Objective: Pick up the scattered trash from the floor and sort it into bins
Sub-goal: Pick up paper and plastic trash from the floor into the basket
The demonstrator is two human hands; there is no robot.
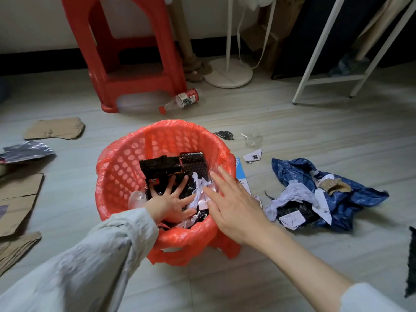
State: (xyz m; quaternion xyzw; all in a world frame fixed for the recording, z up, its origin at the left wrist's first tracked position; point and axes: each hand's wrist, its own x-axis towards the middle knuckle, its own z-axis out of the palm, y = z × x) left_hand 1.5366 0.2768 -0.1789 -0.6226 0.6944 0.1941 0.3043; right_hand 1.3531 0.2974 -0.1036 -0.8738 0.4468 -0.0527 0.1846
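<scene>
Nearest the camera, both sleeved arms reach forward over the red bin, a perforated basket lined with a red plastic bag that is folded over its rim. The left hand is down inside, fingers straight and spread apart, palm flat on the black snack wrappers; it looks to be pressing the load down to make room. The right hand hovers over the bin's right rim, fingers apart and relaxed, holding nothing, above the crumpled white paper that lies beside the wrappers, probably ready to tuck it in.

On the floor just right of the bin lies a crumpled blue plastic bag tangled with white paper and labels, not yet collected. Along the floor's left edge sit flattened cardboard pieces and a silvery foil wrapper, with another cardboard scrap beyond. Past the bin's far rim are a small dark scrap, a clear plastic bit and a torn label.

Farther off, an empty plastic bottle lies on its side by a leg of the red stool, near a white stand base against the wall. Much remains to be sorted.
</scene>
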